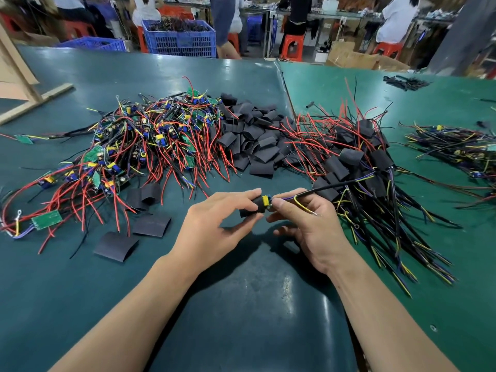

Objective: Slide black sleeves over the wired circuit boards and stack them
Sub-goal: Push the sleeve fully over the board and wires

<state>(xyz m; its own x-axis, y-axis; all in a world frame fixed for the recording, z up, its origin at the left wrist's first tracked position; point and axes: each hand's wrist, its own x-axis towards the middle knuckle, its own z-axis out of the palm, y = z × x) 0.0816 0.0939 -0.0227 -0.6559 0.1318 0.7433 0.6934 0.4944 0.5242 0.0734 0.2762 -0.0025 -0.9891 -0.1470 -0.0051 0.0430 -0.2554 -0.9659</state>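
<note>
My left hand (214, 226) pinches a black sleeve (252, 208) between thumb and fingers. My right hand (308, 226) pinches the wired circuit board (266, 200) at its cable end; the board's yellow part pokes out of the sleeve's right mouth. Its black cable (335, 185) trails up to the right. A tangle of bare boards with red wires (150, 140) lies at the left. Loose black sleeves (252, 138) are heaped in the middle. Sleeved boards (357, 162) are stacked at the right.
Three flat sleeves (116, 245) and a loose green board (47, 219) lie near my left forearm on the green table (241, 304). Another wire bundle (456, 146) sits far right. Blue crates (179, 38), red stools and seated people are behind the table.
</note>
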